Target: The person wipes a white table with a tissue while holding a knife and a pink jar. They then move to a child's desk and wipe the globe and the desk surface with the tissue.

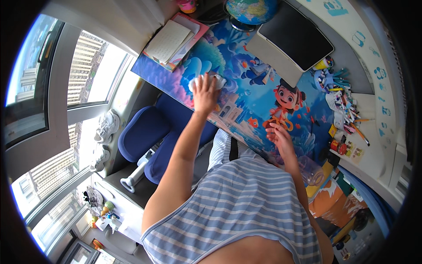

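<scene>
My left hand (206, 94) lies palm down on a crumpled white cloth or tissue (220, 82), pressing it against a desk mat (235, 114) printed with a blue undersea cartoon scene. Parts of the cloth stick out on both sides of the fingers. Over the mat's near right part is my right hand (280, 137), empty, with its fingers slightly bent and apart. Whether it touches the mat cannot be told. A clear plastic container (310, 171) stands beside my right forearm, partly hidden by it.
Papers and a notebook (169, 39) lie at the mat's far left corner. A globe (251, 11) and a tablet-like device with a black screen (296, 33) stand at the back. Pens and brushes (346, 105) crowd the right side. A blue chair (145, 132) is at the left, by the window.
</scene>
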The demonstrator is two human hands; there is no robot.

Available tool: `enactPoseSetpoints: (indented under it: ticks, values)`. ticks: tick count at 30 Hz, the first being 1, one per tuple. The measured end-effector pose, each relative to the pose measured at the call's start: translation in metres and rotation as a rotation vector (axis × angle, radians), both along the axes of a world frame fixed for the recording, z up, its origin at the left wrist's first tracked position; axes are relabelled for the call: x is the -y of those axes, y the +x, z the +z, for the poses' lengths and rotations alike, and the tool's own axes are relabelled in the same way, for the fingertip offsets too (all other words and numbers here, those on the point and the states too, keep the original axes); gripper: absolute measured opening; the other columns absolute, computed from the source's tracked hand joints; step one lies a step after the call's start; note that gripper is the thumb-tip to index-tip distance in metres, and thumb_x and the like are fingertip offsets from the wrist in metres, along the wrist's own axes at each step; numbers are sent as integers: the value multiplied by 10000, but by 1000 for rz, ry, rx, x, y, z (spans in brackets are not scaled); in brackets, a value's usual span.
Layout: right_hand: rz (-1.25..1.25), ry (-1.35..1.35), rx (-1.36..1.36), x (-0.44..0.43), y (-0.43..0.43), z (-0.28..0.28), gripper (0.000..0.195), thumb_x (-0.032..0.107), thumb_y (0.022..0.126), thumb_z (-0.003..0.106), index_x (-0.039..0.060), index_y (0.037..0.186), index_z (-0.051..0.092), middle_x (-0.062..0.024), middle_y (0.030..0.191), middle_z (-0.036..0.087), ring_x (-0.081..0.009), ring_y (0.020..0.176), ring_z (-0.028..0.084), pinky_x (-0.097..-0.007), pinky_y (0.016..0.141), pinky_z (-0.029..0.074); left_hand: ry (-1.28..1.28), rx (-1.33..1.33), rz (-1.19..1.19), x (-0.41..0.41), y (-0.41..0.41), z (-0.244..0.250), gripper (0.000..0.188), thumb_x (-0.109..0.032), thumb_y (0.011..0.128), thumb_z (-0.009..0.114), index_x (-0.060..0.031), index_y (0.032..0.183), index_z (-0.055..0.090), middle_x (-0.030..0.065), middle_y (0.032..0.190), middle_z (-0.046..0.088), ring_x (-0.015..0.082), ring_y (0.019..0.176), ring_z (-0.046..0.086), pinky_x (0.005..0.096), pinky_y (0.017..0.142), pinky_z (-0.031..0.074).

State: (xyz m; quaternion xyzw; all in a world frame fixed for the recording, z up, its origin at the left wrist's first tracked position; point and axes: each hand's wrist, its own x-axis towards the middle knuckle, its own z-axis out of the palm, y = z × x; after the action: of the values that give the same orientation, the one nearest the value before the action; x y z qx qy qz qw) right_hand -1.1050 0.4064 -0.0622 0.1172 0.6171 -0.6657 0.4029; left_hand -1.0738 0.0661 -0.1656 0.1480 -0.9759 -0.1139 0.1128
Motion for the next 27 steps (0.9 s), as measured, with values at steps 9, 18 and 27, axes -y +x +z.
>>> enactPoseSetpoints:
  ticks: [9,18,27]
  values:
    - [139,33,-92,29,-5,-3,276,143,988,458,53,1231,555,-71,1056,652,-110,826,625,-242,744,491,290,-224,-71,-32,36,-7,365,6,755,569,-39,1115,612,145,1098,607,361,961,572,466,850,455]
    - [81,85,-117,-12,12,-1,297,168,977,485,49,1241,552,-70,1069,644,-120,896,617,-247,798,498,-394,462,246,257,12,-11,368,-259,974,380,-33,1193,572,178,1289,545,339,1231,481,410,1032,374]
    - [-53,109,-142,-31,29,4,299,220,980,477,98,1237,570,-49,1073,647,-104,859,610,-222,729,470,-677,92,198,68,48,-38,497,-330,958,402,19,1298,497,224,1365,463,400,1204,469,489,977,368]
